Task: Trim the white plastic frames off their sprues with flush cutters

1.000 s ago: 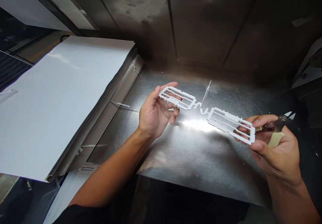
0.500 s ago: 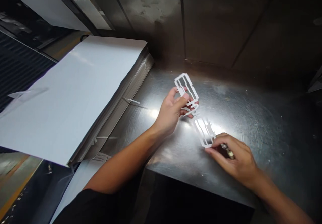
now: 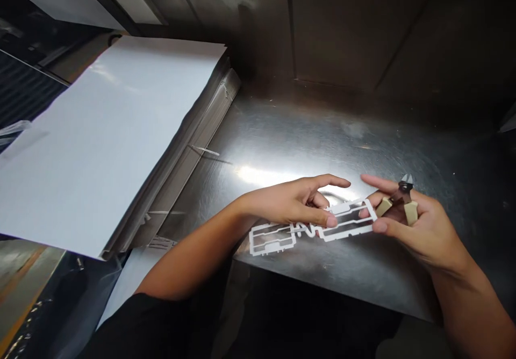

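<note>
A scuffed steel table [image 3: 282, 128] catches a bright glare [image 3: 258, 175] near its middle. Dark metal wall panels [image 3: 338, 26] rise behind it. On the left lies a stack of sheets [image 3: 100, 133], white on top; floor [image 3: 24, 289] with a yellow stripe shows below it

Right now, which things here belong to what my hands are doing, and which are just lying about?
In hand: white plastic moulding of two frames on a runner, held by left hand and right hand; beige-handled cutters in the right hand.
Lying about: stack of white sheets; thin plastic sliver on the steel table beside it.
</note>
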